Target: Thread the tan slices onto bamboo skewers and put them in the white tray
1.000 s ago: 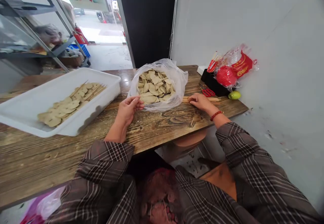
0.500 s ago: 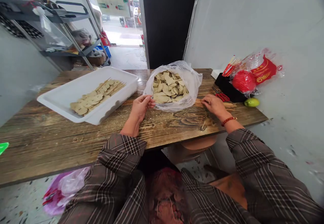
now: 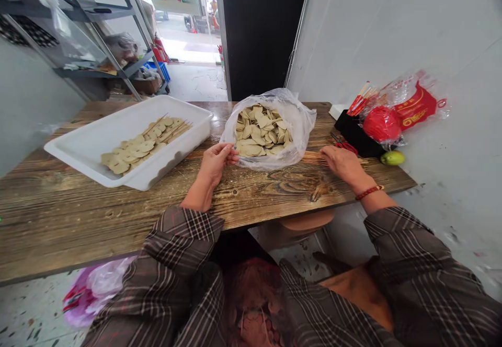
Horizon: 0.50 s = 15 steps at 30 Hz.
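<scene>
A clear plastic bag (image 3: 304, 122), full of flat beige slices (image 3: 262, 130), stands open on the wooden table. My left hand (image 3: 217, 163) pinches the near left edge of this bag. Thin wooden sticks (image 3: 314, 157) lie on the table to the right of the bag. Over them is my right hand (image 3: 342, 165), its fingers closed at the sticks; whether it grips one is hidden. At the left, a white tray (image 3: 86, 146) holds beige slices (image 3: 133, 153) in a row with sticks among them.
Red-handled scissors (image 3: 345, 146) lie beside a black box (image 3: 355, 135) holding a red ball (image 3: 381, 123) and red packaging. A green fruit (image 3: 392, 158) sits near the right wall. A grey shelf cart (image 3: 105, 15) stands beyond the table. The table's front edge runs below my hands.
My right hand has moved a little to the right along the sticks. My left hand stays at the bag's edge. The view has shifted slightly.
</scene>
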Tool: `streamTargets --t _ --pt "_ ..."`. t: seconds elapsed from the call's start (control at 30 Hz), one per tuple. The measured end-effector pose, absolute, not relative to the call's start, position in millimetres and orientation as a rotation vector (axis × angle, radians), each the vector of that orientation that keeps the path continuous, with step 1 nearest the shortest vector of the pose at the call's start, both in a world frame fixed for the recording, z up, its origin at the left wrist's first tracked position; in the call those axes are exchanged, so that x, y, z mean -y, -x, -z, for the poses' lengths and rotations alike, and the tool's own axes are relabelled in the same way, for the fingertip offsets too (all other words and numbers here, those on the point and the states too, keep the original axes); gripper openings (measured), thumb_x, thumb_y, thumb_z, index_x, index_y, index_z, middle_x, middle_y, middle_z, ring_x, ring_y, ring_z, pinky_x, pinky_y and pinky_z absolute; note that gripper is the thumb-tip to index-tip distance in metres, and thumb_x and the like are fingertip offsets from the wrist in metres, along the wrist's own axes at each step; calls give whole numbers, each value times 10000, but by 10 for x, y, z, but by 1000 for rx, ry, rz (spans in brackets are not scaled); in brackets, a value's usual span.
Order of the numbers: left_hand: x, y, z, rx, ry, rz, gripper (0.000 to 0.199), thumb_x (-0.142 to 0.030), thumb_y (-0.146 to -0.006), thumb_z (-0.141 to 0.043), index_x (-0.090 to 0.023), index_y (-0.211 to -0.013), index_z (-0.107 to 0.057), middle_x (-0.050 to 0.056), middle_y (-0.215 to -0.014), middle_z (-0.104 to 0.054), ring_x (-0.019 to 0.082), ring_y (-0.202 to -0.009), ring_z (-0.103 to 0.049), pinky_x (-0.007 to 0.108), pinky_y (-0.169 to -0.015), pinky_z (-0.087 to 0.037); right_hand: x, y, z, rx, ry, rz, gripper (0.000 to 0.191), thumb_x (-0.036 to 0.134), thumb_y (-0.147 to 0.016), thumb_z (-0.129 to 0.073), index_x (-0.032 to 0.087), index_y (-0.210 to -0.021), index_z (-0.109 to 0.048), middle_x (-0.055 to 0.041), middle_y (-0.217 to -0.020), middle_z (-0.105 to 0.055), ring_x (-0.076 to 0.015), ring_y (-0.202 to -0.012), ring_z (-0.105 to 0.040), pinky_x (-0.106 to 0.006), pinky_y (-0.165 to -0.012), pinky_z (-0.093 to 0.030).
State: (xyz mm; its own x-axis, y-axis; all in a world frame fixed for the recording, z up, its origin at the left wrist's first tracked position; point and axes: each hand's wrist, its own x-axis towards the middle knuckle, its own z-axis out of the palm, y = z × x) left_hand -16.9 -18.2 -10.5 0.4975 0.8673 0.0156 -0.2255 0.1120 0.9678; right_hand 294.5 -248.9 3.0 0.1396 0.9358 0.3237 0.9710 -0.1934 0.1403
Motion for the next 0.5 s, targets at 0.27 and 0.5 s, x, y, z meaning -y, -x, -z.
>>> streamTargets --t 0.27,0.5 --pt "163 171 79 -699 -1209 -913 279 -330 -726 -721 -123 -904 -664 40 -730 -704 117 -592 -643 213 -561 -494 2209 -2613 -457 1558 1952 650 264 289 -1003 -345 198 -1054 -587 -113 -1023 -661 -234 -969 -610 -337 -841 -459" --pt "111 181 64 -740 -1233 -908 286 -363 -724 -731 -147 -904 -681 26 -728 -701 112 -590 -626 213 -574 -487 1807 -2052 -741 1636 1936 523 311 264 -1022 -308 213 -1072 -610 -79 -1041 -662 -201 -995 -603 -309 -855 -456"
